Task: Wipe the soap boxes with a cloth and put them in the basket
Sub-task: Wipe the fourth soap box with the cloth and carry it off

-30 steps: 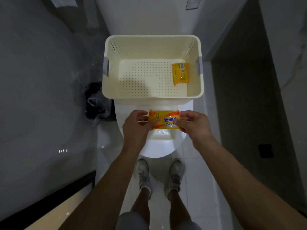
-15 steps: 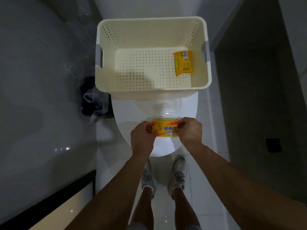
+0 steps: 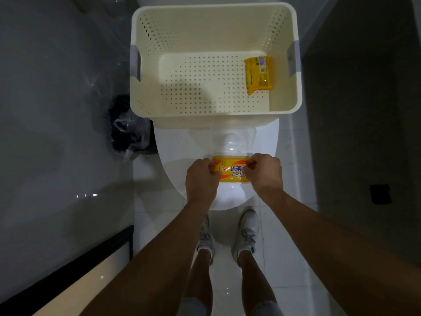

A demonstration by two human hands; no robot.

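Observation:
A yellow soap box [image 3: 231,172] with red and blue print is held flat over the closed toilet lid, its printed face up. My left hand [image 3: 201,176] pinches its left end and my right hand [image 3: 265,172] pinches its right end. A white cloth [image 3: 230,153] peeks out just beyond the box, under it. Further back, a cream perforated basket [image 3: 145,92] rests on the toilet. A second yellow soap box [image 3: 258,74] lies on the basket floor at the right side.
The white toilet lid [image 3: 180,156] fills the space under the hands. A black bin with a plastic liner [image 3: 129,128] stands left of the toilet. Grey walls close in on the left and right. My shoes [image 3: 248,231] stand on the white tiled floor.
Both hands with the soap box have drawn back from the basket toward me and lowered over the toilet lid. The grip on the two ends is the same.

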